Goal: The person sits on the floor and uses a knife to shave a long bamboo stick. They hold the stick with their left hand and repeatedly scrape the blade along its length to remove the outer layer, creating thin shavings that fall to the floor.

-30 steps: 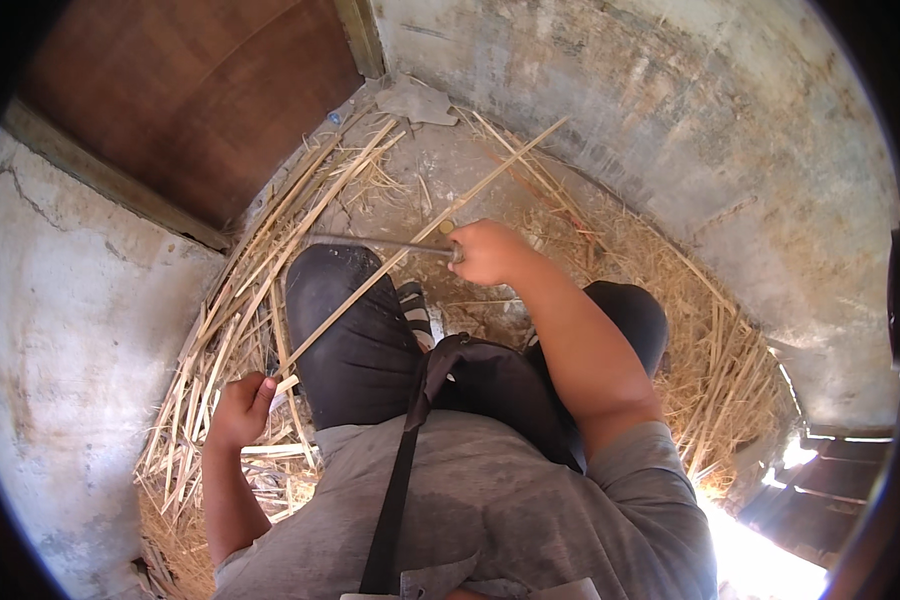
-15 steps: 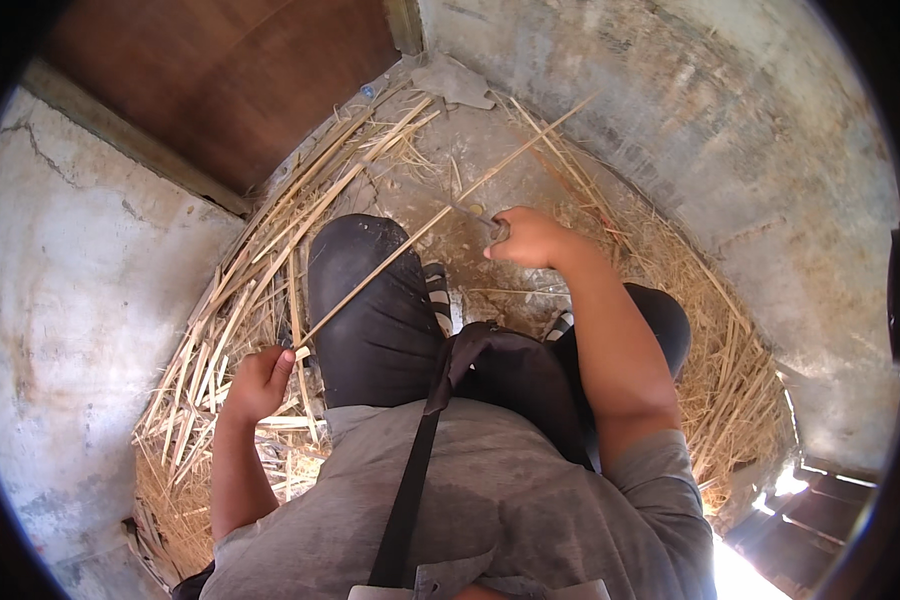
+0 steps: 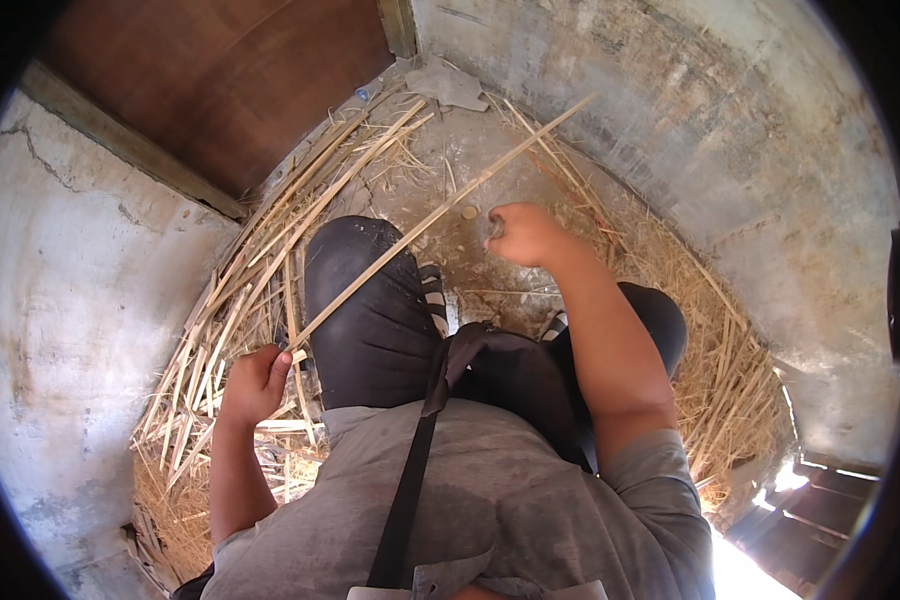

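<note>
Where a thin blade crossed the strip a second ago, none shows now, leaving it uncrossed over the left knee. Right of the knee, the right hand is curled, its contents unclear; left of it, the left hand grips the strip's near end. It looks long, slim, pale, nearly straight.

blurred tool in right grip, panel cropped

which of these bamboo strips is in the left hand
The long one slanting up past the left knee, its near end in the left hand; the other strips lie on the floor.
</note>
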Action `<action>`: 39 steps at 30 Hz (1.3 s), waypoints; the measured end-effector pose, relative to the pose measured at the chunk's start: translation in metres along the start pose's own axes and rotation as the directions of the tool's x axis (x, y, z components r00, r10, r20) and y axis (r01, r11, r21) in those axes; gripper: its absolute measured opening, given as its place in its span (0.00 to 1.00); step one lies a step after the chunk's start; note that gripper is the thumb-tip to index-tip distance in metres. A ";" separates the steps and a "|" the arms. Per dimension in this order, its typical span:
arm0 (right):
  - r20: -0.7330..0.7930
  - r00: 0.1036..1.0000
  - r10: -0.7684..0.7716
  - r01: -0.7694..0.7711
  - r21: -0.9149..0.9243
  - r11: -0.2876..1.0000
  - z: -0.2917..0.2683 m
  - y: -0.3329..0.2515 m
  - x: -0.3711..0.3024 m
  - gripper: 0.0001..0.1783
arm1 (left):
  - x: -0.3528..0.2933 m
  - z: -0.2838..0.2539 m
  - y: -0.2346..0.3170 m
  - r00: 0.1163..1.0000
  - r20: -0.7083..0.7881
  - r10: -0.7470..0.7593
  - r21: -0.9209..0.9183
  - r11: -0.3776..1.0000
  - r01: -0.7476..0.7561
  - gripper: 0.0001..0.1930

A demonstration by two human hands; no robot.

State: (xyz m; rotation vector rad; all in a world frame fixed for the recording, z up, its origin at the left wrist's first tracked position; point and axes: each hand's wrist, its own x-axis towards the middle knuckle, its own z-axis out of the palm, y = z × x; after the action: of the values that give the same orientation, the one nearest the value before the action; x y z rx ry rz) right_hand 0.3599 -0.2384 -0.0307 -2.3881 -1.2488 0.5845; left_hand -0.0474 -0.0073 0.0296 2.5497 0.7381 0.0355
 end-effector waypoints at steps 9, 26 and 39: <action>0.005 0.989 0.148 -0.147 0.144 0.979 0.002 0.036 0.010 0.32 | 0.000 0.007 -0.013 1.000 -0.012 0.004 0.025 1.000 -0.004 0.22; -0.211 0.948 0.240 -0.218 0.124 0.968 0.003 0.066 0.013 0.27 | 0.004 0.000 -0.009 0.998 -0.044 0.052 0.020 0.998 -0.051 0.22; -0.145 0.943 0.299 -0.275 0.166 0.947 0.005 0.055 0.019 0.30 | 0.002 0.007 -0.007 0.999 -0.032 -0.011 0.026 1.000 0.012 0.25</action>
State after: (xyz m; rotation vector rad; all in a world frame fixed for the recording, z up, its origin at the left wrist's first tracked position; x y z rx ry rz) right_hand 0.4041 -0.2511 -0.0662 -2.4549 -0.7649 0.5224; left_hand -0.0483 -0.0042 0.0201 2.5750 0.7697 0.0636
